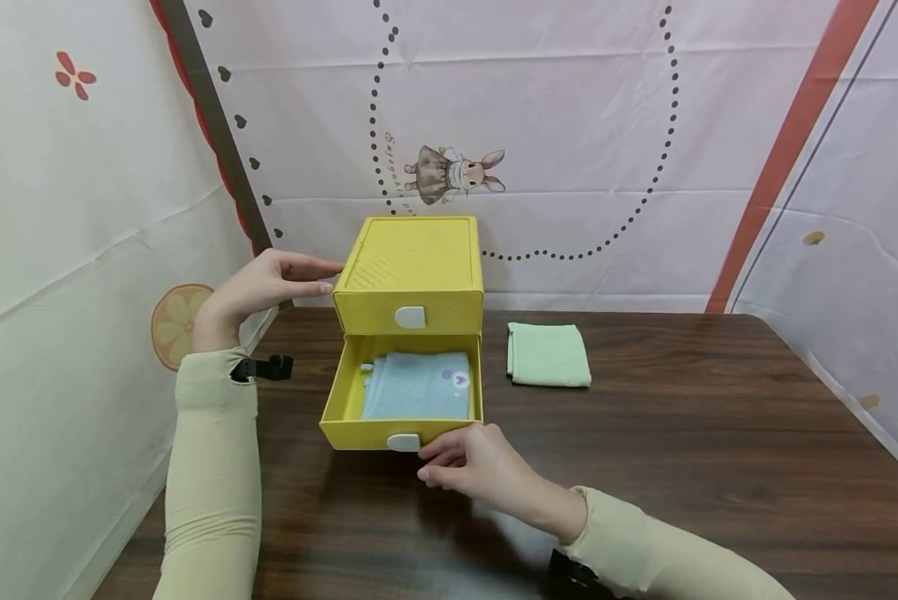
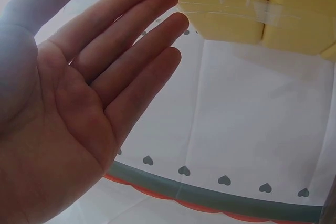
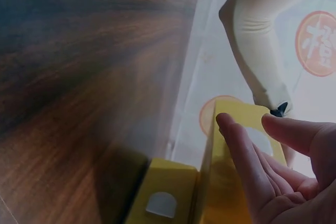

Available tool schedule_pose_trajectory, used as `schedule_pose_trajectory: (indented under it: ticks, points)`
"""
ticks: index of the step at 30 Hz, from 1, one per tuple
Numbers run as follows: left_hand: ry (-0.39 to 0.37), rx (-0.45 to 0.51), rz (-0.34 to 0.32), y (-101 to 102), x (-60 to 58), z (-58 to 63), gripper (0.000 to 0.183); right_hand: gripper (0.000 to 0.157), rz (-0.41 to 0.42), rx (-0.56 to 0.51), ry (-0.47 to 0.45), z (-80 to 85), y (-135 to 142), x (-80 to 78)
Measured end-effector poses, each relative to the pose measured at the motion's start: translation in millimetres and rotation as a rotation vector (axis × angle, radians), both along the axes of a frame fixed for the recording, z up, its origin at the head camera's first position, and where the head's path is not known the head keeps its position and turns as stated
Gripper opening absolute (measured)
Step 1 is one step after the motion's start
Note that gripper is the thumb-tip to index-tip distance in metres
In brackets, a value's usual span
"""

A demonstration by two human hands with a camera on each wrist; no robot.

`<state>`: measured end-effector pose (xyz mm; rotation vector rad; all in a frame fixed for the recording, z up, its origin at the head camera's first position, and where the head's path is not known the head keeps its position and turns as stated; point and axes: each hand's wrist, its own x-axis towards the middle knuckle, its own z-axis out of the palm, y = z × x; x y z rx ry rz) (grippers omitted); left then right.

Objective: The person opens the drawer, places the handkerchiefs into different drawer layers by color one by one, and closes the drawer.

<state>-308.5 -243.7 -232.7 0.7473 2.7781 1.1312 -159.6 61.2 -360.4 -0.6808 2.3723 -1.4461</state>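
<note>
A yellow drawer box [image 1: 418, 250] has a drawer [image 1: 401, 433] pulled out below its top one. Inside it lies a folded light-blue towel [image 1: 418, 392] with a small purple and white motif. My right hand [image 1: 486, 467] is at the front right corner of this drawer, fingertips beside its white tab [image 1: 403, 442]; in the right wrist view the thumb and fingers are apart, overlapping the drawer front. My left hand [image 1: 261, 283] reaches to the upper left side of the box, its fingers [image 2: 142, 87] straight and the fingertips right at the yellow wall.
A folded pale-green towel [image 1: 549, 355] lies on the dark wooden table [image 1: 681, 450], right of the box. Another yellow drawer front [image 3: 163, 198] with a white tab sits below the pulled-out one. A printed cloth [image 1: 569, 125] hangs behind the table.
</note>
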Motion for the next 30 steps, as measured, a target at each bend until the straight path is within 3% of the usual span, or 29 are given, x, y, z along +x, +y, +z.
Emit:
schedule_pose_trajectory:
  ticks: [9, 30]
  points:
    - [0.012, 0.011, 0.011, -12.2, -19.8, -15.6, 0.045, 0.022, -0.015, 0.021, 0.083, -9.4, -5.8, -3.2]
    - [0.009, 0.015, 0.017, -13.4, -19.9, -16.2, 0.045, 0.011, -0.061, -0.009, 0.172, -7.4, -11.2, -9.4]
